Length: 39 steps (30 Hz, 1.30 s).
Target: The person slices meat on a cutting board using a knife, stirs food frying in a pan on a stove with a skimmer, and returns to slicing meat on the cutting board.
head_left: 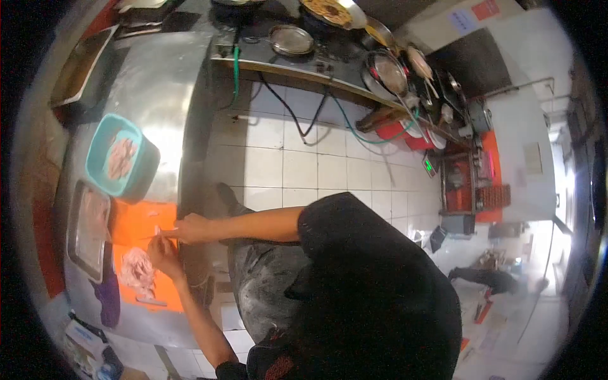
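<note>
An orange cutting board (166, 215) lies on the steel counter, with both hands over its near edge. My right hand (192, 228) is closed around what looks like a knife (149, 238), its thin blade reaching across the board, partly blurred. Beside it, my left hand (163, 253) is closed with fingertips pinching a small pale piece of raw meat (158, 230) at the blade. A pile of pale pink raw meat (137, 271) rests on the board next to my left hand.
A turquoise tub (152, 166) with meat pieces and a metal tray (90, 269) stand along the board. Purple cloth-like material (107, 303) lies by the tray. Pans (291, 40) sit on a stove across the tiled floor (263, 164). Another person (487, 278) is in the background.
</note>
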{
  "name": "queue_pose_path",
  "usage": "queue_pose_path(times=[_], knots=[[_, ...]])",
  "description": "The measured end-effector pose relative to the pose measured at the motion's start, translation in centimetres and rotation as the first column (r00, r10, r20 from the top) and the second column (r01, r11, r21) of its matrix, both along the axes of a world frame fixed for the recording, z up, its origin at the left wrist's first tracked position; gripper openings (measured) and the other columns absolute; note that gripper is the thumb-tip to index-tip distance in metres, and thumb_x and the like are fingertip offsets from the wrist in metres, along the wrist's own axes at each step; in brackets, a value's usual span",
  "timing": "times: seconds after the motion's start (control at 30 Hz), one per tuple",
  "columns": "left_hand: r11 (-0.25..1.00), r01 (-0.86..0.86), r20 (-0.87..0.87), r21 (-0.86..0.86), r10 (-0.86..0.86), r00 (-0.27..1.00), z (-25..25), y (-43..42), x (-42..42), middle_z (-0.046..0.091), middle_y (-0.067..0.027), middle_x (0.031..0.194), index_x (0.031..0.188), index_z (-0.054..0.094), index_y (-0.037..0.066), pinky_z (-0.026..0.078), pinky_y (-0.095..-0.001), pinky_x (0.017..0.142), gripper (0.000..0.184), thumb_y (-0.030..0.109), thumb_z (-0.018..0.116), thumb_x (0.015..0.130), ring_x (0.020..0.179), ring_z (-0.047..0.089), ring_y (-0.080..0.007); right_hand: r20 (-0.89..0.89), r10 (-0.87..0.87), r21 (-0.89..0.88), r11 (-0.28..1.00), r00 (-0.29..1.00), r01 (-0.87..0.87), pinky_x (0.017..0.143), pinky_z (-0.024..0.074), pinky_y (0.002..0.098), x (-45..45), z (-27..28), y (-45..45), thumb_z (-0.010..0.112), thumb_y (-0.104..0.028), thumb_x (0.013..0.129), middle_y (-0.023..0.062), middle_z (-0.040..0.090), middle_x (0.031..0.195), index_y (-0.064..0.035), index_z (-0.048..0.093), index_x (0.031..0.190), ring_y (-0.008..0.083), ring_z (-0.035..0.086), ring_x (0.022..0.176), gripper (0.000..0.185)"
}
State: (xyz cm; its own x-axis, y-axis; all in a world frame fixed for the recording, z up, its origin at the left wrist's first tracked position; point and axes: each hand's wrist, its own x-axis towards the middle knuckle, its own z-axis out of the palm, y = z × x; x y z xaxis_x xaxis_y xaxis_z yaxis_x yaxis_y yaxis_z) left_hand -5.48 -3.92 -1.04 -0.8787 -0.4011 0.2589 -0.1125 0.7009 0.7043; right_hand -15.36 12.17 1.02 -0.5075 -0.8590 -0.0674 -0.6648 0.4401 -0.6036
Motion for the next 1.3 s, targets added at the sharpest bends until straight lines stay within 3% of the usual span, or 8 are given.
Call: queue_pose_path(times=[0.13, 0.2, 0.33, 0.4, 0.6, 0.87, 1.17, 1.3], knots=[[0.976, -0.099, -0.012, 0.196, 0.104, 0.995, -3.7, -1.6, 0.5, 0.069, -0.0164, 0.098, 0.099, 0.069, -0.003, 0.052, -0.0433, 0.081, 0.012, 0.006, 0.069, 0.092, 0.091, 0.065, -0.0342, 0.106, 0.053, 0.051, 0.997, 0.993, -0.059, 0.068, 0.0572, 0.0501, 0.2, 2.4, 4.1, 0.057, -0.023, 0.095, 0.0197, 0.066, 0.099, -0.0324, 0.037, 0.157, 0.0404, 0.070, 0.082, 0.065], [0.988, -0.057, 0.094, -0.146, 0.071, 0.993, -1.1, -0.2, 0.0, 0.069, -0.0171, 0.097, 0.098, 0.069, -0.002, 0.052, -0.0437, 0.081, 0.011, 0.006, 0.069, 0.092, 0.091, 0.065, -0.0350, 0.100, 0.012, 0.096, 0.995, 0.995, -0.021, 0.071, 0.0577, 0.0506, 0.8, 1.7, 7.0, 0.056, -0.021, 0.095, 0.0218, 0.066, 0.106, -0.0366, 0.032, 0.160, 0.0411, 0.071, 0.085, 0.070], [0.988, 0.077, 0.220, -0.134, -0.046, 0.974, -1.8, -1.6, -0.1, 0.069, -0.0164, 0.095, 0.101, 0.071, 0.000, 0.050, -0.0440, 0.083, 0.013, 0.010, 0.065, 0.094, 0.091, 0.065, -0.0348, 0.105, -0.025, 0.130, 0.991, 0.994, 0.011, 0.075, 0.0585, 0.0514, 0.6, 2.2, 5.8, 0.053, -0.022, 0.097, 0.0227, 0.066, 0.115, -0.0345, 0.042, 0.155, 0.0419, 0.072, 0.089, 0.060], [0.891, -0.024, -0.191, -0.453, -0.071, 0.979, -3.3, -0.8, -0.2, 0.070, -0.0156, 0.094, 0.107, 0.073, 0.002, 0.050, -0.0445, 0.083, 0.019, 0.011, 0.061, 0.096, 0.090, 0.065, -0.0349, 0.124, -0.021, 0.183, 0.983, 0.992, -0.002, 0.074, 0.0589, 0.0513, 0.0, 2.9, 3.1, 0.050, -0.024, 0.097, 0.0202, 0.067, 0.115, -0.0333, 0.045, 0.152, 0.0391, 0.072, 0.090, 0.056], [0.990, -0.135, -0.091, -0.032, 0.132, 0.987, -0.3, 0.7, -0.1, 0.071, -0.0166, 0.100, 0.095, 0.071, -0.001, 0.052, -0.0425, 0.084, 0.013, 0.009, 0.073, 0.088, 0.092, 0.067, -0.0341, 0.084, -0.021, 0.237, 0.971, 0.996, 0.001, 0.070, 0.0586, 0.0528, 0.7, 2.7, 5.7, 0.053, -0.024, 0.098, 0.0205, 0.066, 0.106, -0.0378, 0.033, 0.158, 0.0421, 0.071, 0.080, 0.065], [0.988, -0.146, -0.064, -0.055, 0.142, 0.988, 2.4, 1.5, -0.3, 0.069, -0.0140, 0.100, 0.097, 0.070, -0.002, 0.051, -0.0412, 0.081, 0.014, 0.006, 0.071, 0.085, 0.092, 0.063, -0.0337, -0.130, 0.023, 0.017, 1.000, 0.991, -0.021, 0.067, 0.0584, 0.0527, 0.6, 0.0, 2.1, 0.063, -0.023, 0.095, 0.0166, 0.064, 0.097, -0.0320, 0.032, 0.160, 0.0404, 0.069, 0.074, 0.072], [0.984, -0.132, -0.014, 0.119, 0.135, 0.991, 2.2, 1.1, 1.1, 0.069, -0.0129, 0.105, 0.104, 0.071, 0.001, 0.054, -0.0408, 0.085, 0.021, 0.009, 0.076, 0.085, 0.101, 0.065, -0.0329, -0.058, 0.062, 0.289, 0.956, 0.996, -0.042, 0.066, 0.0576, 0.0497, 0.3, 5.1, 9.7, 0.060, -0.016, 0.095, 0.0143, 0.063, 0.098, -0.0336, 0.034, 0.159, 0.0378, 0.068, 0.075, 0.072], [0.990, -0.142, -0.155, -0.006, 0.140, 0.978, 3.0, 0.2, 2.4, 0.069, -0.0126, 0.107, 0.106, 0.071, 0.002, 0.055, -0.0395, 0.085, 0.024, 0.010, 0.078, 0.084, 0.100, 0.067, -0.0327, -0.058, -0.024, 0.157, 0.987, 0.998, 0.033, 0.066, 0.0576, 0.0488, 0.8, 4.8, 9.5, 0.060, -0.016, 0.095, 0.0132, 0.062, 0.097, -0.0340, 0.033, 0.159, 0.0377, 0.067, 0.075, 0.072]])
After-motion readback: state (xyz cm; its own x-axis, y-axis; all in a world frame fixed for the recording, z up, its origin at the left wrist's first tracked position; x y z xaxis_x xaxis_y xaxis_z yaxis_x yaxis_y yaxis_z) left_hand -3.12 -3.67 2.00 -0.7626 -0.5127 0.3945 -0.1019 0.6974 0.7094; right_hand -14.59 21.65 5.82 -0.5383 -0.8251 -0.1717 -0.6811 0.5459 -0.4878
